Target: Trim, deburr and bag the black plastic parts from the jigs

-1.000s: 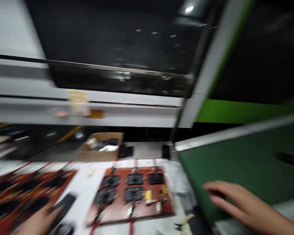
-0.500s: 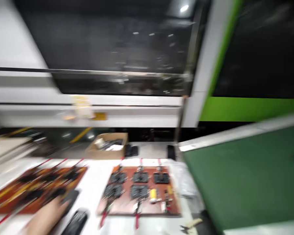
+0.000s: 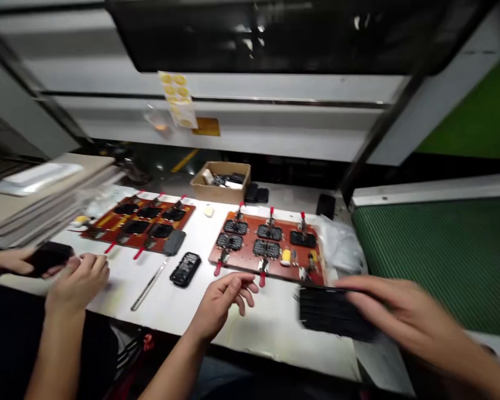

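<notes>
My right hand (image 3: 404, 311) grips a black ribbed rectangular part (image 3: 331, 312) by its right end, above the table's front right. Nothing is in my left hand (image 3: 227, 297); its fingers are apart and slightly curled, just in front of a reddish-brown fixture board (image 3: 241, 258). That board bears several black ribbed parts, red-handled clamps and a yellow-and-white spool (image 3: 285, 256). A black case-like part (image 3: 185, 269) lies on the white table (image 3: 166, 316) left of my left hand, with metal tweezers (image 3: 148, 286) beside it.
A person's hands at the left hold a black part (image 3: 52, 258) near a second fixture board (image 3: 129, 241). Behind stands a cardboard box (image 3: 219, 193) of small parts. A green conveyor belt (image 3: 445, 250) runs at right, beside a clear plastic bag (image 3: 344, 250).
The view has tilted down and turned left. Both my hands now show, the right one with the black part. The other person's two hands are in view at the left.
</notes>
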Demonstrator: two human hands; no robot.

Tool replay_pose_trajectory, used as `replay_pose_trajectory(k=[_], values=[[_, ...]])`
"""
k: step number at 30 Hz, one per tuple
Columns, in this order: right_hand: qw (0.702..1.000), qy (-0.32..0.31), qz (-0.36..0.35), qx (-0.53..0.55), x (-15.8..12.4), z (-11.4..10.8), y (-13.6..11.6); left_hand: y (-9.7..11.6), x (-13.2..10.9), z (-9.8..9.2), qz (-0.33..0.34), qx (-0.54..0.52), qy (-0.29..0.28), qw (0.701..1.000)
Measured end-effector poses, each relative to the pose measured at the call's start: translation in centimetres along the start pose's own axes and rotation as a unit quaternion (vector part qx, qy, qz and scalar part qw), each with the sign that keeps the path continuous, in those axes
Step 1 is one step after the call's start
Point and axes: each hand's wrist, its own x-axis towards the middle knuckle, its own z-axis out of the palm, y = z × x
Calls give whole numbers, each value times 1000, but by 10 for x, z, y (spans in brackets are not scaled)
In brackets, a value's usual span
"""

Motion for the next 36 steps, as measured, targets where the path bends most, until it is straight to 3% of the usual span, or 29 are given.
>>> replay_pose_trajectory(k=[2,4,6,9,13,17,23,26,29,31,34,36], values=[[990,-113,31,75,0,21,-15,-3,-16,25,-82,-138,-111,981],[968,-187,65,153,11,51,-16,-9,-24,39,-175,-273,-206,923],[956,-197,103,191,17,82,-8,-17,-27,42,-221,-348,-256,874],[948,-186,162,200,14,114,5,-30,-30,34,-232,-397,-268,846],[943,-167,205,203,2,130,8,-40,-31,25,-237,-410,-259,842],[934,-97,243,242,-5,141,8,-43,-24,21,-231,-386,-247,858],[875,-27,286,391,-15,167,13,-41,-14,20,-200,-357,-199,891],[888,2,276,369,-14,166,14,-40,-10,23,-204,-296,-190,914],[925,0,252,283,-6,145,22,-38,-5,26,-193,-248,-185,931],[940,98,251,208,3,122,37,-39,-2,26,-168,-245,-176,938],[905,310,272,104,18,90,75,-49,5,22,-141,-196,-164,956],[896,330,287,69,26,80,103,-61,9,18,-136,-142,-148,969]])
